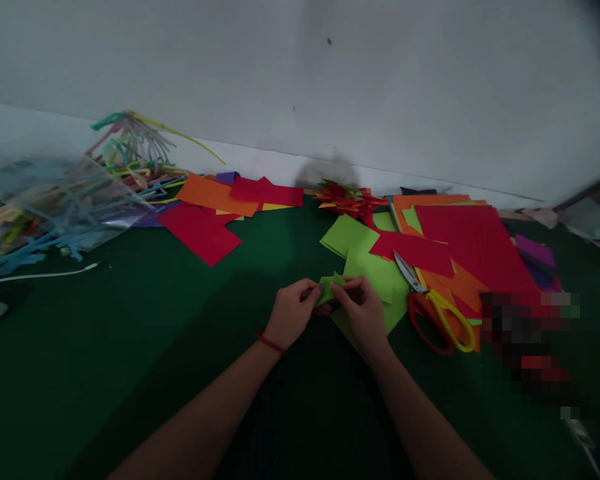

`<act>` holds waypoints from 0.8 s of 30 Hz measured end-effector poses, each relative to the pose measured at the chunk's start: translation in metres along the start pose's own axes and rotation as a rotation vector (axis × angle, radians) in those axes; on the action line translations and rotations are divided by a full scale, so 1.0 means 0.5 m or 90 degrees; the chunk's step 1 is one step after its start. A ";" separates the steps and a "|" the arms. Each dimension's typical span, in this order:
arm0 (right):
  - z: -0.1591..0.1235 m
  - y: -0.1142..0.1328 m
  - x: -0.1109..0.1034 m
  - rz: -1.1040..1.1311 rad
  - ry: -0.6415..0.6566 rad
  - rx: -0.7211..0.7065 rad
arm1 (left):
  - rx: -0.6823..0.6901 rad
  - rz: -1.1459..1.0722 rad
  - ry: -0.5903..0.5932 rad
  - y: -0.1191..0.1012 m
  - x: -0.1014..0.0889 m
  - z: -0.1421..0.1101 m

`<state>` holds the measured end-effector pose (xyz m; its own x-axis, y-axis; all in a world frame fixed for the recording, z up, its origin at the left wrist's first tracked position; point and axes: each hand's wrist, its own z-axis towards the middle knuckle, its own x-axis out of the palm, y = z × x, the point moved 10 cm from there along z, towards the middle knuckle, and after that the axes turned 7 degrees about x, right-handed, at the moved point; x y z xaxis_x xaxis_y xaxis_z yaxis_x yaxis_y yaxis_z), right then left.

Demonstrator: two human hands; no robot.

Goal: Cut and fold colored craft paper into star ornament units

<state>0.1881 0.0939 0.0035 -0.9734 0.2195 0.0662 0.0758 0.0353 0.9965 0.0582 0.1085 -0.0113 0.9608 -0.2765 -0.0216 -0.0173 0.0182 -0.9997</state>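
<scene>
A small piece of folded green paper (pixel 329 287) is pinched between both hands above the dark green tabletop. My left hand (pixel 296 311) grips its left side with thumb and fingers closed. On the right side, my right hand (pixel 363 308) pinches the same paper, its thumb pressed on the front. The fingers cover much of the folds. Flat green sheets (pixel 375 270) lie just behind and under the right hand. To the right of them rest scissors (pixel 430 300) with red and yellow handles, blades pointing away to the left.
A pile of red, orange and green paper (pixel 473 240) lies at the right. Behind the hands sits a spiky red-and-green paper cluster (pixel 349 200). Orange (pixel 217 195) and red sheets (pixel 203 232) are at back left, beside a plastic bag (pixel 65 193) of colourful pipe-cleaner-like strands. A wall closes off the back.
</scene>
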 end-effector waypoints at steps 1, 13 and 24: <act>0.000 0.003 0.004 0.012 0.010 -0.007 | -0.004 0.003 -0.001 0.002 -0.001 0.000; 0.001 -0.011 -0.004 -0.039 -0.013 0.039 | -0.008 -0.003 0.004 0.005 0.002 0.001; -0.004 -0.008 -0.008 -0.072 -0.046 0.022 | -0.009 0.005 0.011 0.012 0.002 0.001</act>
<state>0.1910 0.0908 -0.0005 -0.9582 0.2812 -0.0519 -0.0252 0.0978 0.9949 0.0594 0.1087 -0.0171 0.9559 -0.2923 -0.0298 -0.0288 0.0075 -0.9996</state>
